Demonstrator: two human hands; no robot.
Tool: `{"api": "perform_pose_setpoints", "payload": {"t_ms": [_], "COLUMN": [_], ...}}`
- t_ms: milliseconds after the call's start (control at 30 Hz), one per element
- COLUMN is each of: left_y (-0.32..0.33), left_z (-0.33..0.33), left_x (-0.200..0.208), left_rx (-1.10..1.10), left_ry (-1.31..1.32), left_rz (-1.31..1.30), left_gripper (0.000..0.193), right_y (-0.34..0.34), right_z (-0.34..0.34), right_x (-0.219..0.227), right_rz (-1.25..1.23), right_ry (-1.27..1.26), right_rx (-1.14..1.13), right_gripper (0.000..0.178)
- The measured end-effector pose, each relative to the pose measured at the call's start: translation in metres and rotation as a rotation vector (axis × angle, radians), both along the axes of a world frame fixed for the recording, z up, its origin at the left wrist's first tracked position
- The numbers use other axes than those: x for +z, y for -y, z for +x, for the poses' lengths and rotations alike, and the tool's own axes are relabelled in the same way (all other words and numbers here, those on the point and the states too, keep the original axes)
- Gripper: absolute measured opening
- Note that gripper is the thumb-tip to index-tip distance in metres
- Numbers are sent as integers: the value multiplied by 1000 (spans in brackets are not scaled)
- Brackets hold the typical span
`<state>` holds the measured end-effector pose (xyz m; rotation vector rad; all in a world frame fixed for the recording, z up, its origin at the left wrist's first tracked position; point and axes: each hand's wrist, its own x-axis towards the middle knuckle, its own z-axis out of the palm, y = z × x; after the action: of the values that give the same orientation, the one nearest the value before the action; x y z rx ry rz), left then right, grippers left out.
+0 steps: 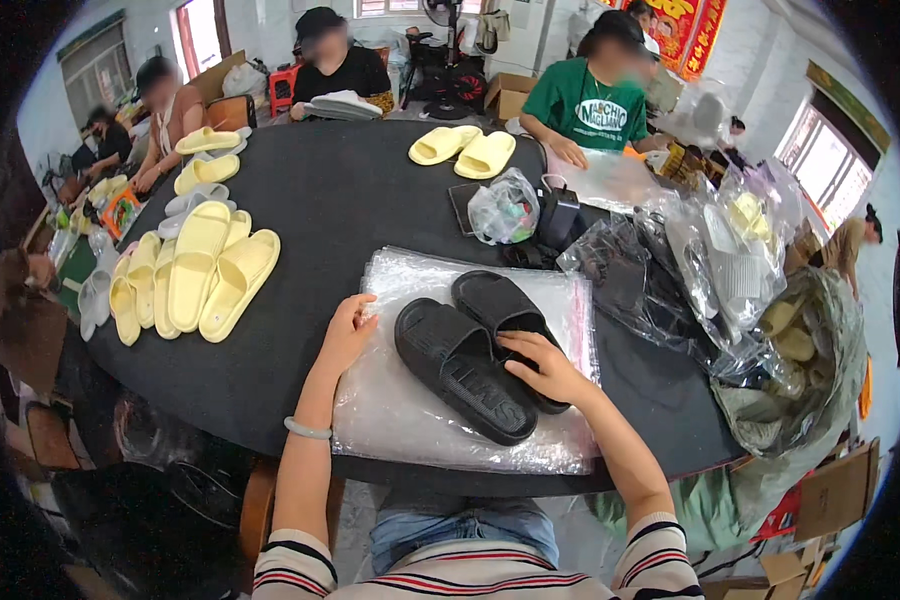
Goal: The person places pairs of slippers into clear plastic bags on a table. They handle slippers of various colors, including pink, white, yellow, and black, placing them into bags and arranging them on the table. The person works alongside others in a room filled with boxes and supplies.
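A pair of black slide slippers lies slantwise on a stack of clear plastic bags in front of me. The nearer slipper partly overlaps the farther one. My right hand grips the farther slipper, its fingers bent over the inner edge by the strap. At the left edge of the stack, my left hand has its fingers curled in on the plastic. A white bangle circles my left wrist.
Yellow slippers cluster at the table's left, with another yellow pair at the far side. A knotted plastic bag sits behind the stack. Bagged slippers and a large sack crowd the right. Across the table, a person in green handles plastic.
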<state>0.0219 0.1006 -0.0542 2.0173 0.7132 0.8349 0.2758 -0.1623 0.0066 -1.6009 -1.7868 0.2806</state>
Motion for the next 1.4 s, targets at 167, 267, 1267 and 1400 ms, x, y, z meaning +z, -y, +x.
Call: {"api": "perform_pose_setpoints", "payload": {"t_ms": [167, 267, 1267, 1400], "left_y": [10, 47, 156, 137], "left_z": [-9, -19, 107, 77], "left_x": [26, 82, 70, 107], "left_rx": [-33, -94, -337, -555], "left_ry": [-130, -355, -262, -74], "left_rz": [147, 616, 853, -245], "left_gripper": [43, 49, 15, 14], "right_y": [-1, -1, 16, 15], "right_z": [12, 9, 63, 61], "right_x": [-21, -23, -49, -53], "right_rz": [95, 128, 134, 44], "right_ry": [-210, -250, -1234, -1276], "right_rx": [-22, -8, -224, -205], "right_gripper": [29, 30, 40, 46]}}
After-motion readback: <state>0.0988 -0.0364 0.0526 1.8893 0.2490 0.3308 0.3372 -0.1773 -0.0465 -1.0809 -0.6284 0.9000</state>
